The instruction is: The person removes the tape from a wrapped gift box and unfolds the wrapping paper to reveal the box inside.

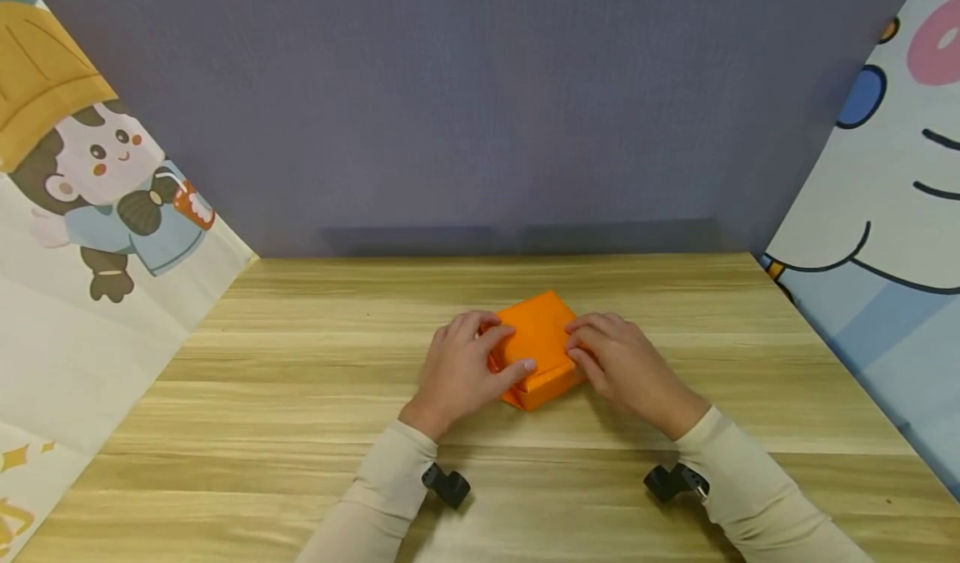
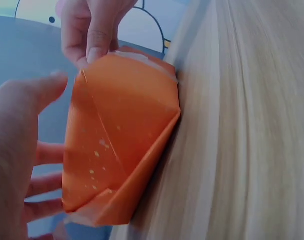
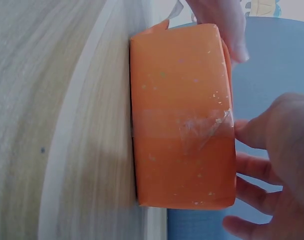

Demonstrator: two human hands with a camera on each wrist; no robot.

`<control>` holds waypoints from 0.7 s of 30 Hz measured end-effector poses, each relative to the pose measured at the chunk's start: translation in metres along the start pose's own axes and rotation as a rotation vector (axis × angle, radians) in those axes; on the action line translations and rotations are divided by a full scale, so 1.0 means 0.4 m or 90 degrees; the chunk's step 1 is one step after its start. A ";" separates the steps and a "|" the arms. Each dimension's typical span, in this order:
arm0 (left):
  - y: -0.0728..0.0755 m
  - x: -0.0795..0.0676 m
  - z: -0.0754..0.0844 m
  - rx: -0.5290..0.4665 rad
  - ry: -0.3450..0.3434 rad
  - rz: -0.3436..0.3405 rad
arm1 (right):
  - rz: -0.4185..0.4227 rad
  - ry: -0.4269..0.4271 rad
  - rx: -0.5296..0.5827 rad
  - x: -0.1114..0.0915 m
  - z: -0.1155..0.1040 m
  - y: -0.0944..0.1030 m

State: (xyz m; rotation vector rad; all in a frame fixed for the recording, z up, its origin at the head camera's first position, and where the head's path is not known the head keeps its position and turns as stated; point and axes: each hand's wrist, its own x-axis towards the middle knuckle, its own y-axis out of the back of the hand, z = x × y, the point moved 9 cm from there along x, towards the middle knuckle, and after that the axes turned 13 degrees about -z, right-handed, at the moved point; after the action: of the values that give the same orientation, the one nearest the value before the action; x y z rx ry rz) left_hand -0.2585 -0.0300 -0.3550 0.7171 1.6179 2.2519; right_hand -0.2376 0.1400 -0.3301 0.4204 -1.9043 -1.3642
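Observation:
An orange paper-wrapped box (image 1: 536,334) sits on the wooden table, turned at an angle. My left hand (image 1: 465,371) is at its left side, thumb over the top near the front corner and fingers along the far left edge. In the left wrist view, folded paper forms a slanting flap on the box's end (image 2: 127,110), with one fold standing away from it. My right hand (image 1: 626,367) touches the right edge of the top with its fingertips. The right wrist view shows a taped side (image 3: 181,125) with clear tape across it, and the right fingers (image 3: 256,167) resting along its upper edge.
The wooden table (image 1: 300,396) runs back to a grey panel (image 1: 487,113). Cartoon-printed sheets stand at the left (image 1: 45,313) and right (image 1: 885,213). Each sleeve carries a small black camera mount, one at the left wrist (image 1: 447,485) and one at the right (image 1: 667,481).

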 end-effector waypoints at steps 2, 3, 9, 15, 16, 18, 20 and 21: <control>-0.009 0.001 0.004 0.011 0.012 -0.031 | 0.003 0.003 -0.001 0.000 -0.002 0.000; -0.013 0.001 0.005 0.014 0.017 -0.045 | 0.003 0.004 0.000 0.000 -0.002 0.001; -0.022 -0.002 0.007 0.006 0.018 -0.073 | -0.024 -0.006 0.029 0.001 0.000 -0.004; -0.017 -0.001 0.020 0.012 -0.029 -0.038 | -0.051 -0.029 0.049 -0.002 0.006 -0.009; -0.016 0.000 0.024 0.017 -0.039 -0.030 | -0.053 -0.030 0.048 -0.002 0.007 -0.010; -0.015 0.001 0.033 0.029 -0.059 -0.017 | -0.056 -0.029 0.046 -0.002 0.006 -0.009; -0.014 0.001 0.042 0.039 -0.076 -0.004 | -0.059 -0.026 0.041 -0.001 0.003 -0.008; -0.013 0.001 0.047 0.042 -0.083 0.002 | -0.060 -0.025 0.039 0.000 0.002 -0.007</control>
State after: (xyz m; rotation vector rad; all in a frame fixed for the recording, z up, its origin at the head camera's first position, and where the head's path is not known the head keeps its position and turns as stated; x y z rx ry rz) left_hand -0.2491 -0.0131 -0.3550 0.8648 1.6364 2.1152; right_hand -0.2386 0.1394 -0.3328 0.5238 -1.9834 -1.3870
